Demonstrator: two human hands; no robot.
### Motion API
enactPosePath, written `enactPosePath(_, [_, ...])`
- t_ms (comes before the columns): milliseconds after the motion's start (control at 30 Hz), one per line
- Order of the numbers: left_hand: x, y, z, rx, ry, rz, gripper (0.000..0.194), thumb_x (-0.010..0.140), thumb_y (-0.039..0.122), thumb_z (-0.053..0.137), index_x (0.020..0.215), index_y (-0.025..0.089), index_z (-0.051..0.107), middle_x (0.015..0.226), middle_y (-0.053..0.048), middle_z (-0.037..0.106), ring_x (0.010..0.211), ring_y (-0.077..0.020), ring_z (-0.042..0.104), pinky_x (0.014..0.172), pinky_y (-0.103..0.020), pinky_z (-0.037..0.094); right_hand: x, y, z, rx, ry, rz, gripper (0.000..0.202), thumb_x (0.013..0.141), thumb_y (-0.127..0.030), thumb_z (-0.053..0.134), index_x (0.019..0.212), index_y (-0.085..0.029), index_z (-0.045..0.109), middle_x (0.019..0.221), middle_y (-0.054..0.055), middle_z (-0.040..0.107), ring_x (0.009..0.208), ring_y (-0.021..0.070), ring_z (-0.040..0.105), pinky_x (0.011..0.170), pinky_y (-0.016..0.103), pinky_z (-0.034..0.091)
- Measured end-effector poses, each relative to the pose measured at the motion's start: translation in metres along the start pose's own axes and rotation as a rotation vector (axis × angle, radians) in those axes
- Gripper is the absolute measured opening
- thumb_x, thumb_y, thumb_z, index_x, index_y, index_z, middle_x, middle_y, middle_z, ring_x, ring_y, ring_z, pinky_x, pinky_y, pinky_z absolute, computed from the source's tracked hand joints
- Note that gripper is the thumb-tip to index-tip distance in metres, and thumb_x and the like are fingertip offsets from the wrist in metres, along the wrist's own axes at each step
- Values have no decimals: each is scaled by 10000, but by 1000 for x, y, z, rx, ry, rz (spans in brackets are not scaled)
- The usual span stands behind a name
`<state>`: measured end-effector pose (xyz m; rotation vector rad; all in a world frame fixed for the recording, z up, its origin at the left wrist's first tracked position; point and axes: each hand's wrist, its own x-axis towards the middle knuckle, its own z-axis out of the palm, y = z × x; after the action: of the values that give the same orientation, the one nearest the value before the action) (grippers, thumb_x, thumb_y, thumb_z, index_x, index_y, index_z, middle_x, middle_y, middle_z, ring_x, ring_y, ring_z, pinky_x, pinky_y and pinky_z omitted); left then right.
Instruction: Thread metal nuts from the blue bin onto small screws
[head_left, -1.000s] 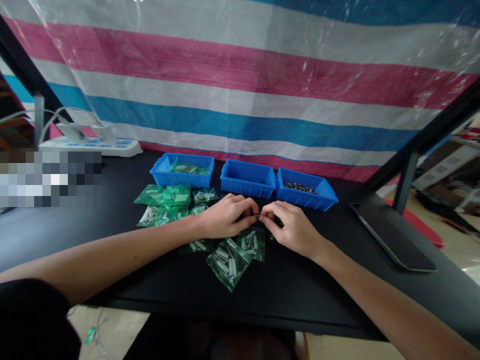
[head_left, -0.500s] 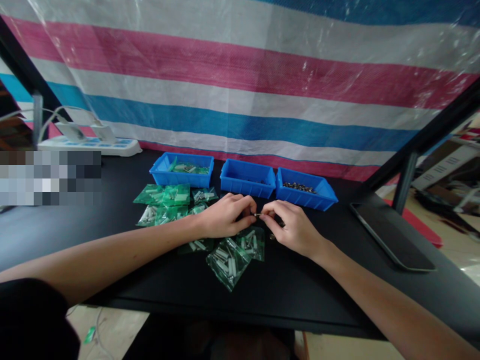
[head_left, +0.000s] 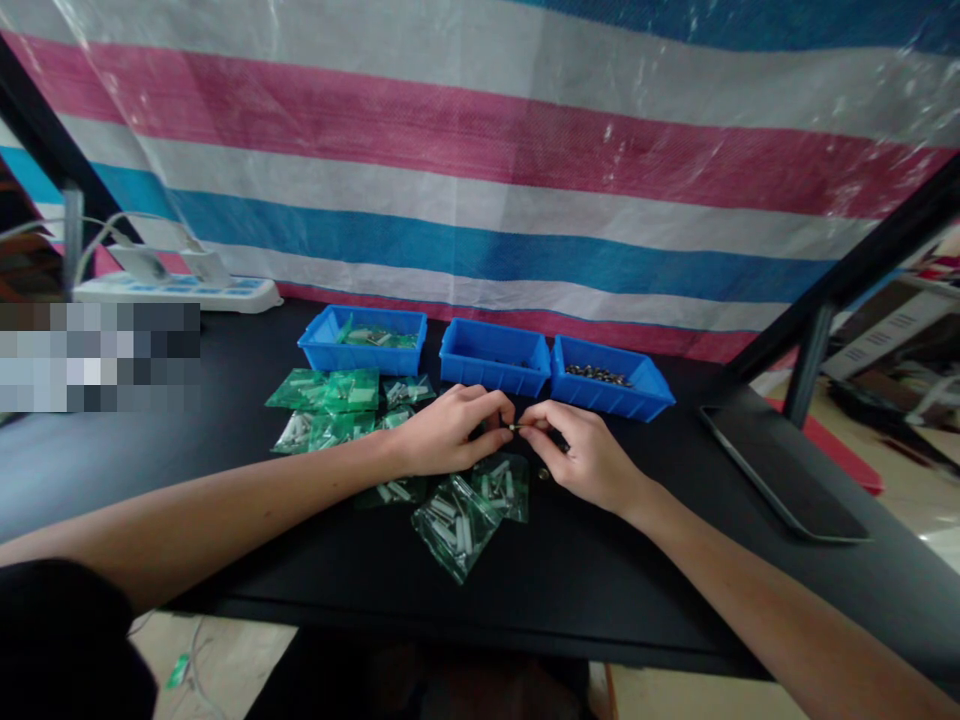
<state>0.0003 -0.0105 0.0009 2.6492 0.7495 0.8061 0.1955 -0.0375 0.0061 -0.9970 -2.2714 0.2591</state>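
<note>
My left hand (head_left: 459, 430) and my right hand (head_left: 589, 450) meet over the middle of the table. Their thumbs and fingertips pinch opposite ends of a small thin metal screw (head_left: 515, 428), mostly covered by the fingers. Just below the right fingers lies a small round metal piece (head_left: 544, 474); others there are partly hidden. Under and in front of my left hand are green-tinted clear bags (head_left: 455, 525) with white plugs and metal screws inside. More green bags (head_left: 324, 408) lie in a heap beyond my left forearm.
Behind the hands stand three blue bins: the left bin (head_left: 315, 352) holds green bags, the middle bin (head_left: 487, 375) a few dark bits, the right bin (head_left: 615, 398) small metal parts. A phone (head_left: 784, 470) lies right; a power strip (head_left: 247, 294) sits back left.
Both hands stay almost in place, still pinching the screw, whose visible part has tilted slightly. The bags and bins have not moved.
</note>
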Motion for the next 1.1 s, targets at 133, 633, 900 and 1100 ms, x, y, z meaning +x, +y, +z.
enactPosePath(133, [0,1,-1,-9,7,4,80,841,228,483,884,162,499,753,-12,574,754,-141,533,712,-254,400,0,0,0,6,-16,6,78,850,-178,487,810,-179,554,741,19,600,677,138,576,645,248,440])
enactPosePath(633, [-2,-1,-3,-118,78,69,117,835,226,498,890,151,569,728,-24,564,747,-138,516,670,-231,428,-4,-14,-1,-82,116,-60,104,824,-171,494,739,-173,554,645,20,587,594,138,535,588,262,432])
enactPosePath(900, [-3,1,-4,-145,96,94,109,831,219,495,876,141,557,754,-40,576,746,-141,521,678,-246,441,-5,-18,0,-136,190,-116,77,821,-159,515,765,-163,567,602,13,567,577,142,528,590,267,411])
enactPosePath(1100, [-3,0,-4,-146,115,120,109,838,222,491,874,141,555,758,-46,582,742,-140,523,669,-247,445,-5,-19,-1,-146,203,-115,85,831,-174,503,773,-180,563,607,7,574,579,140,533,589,271,421])
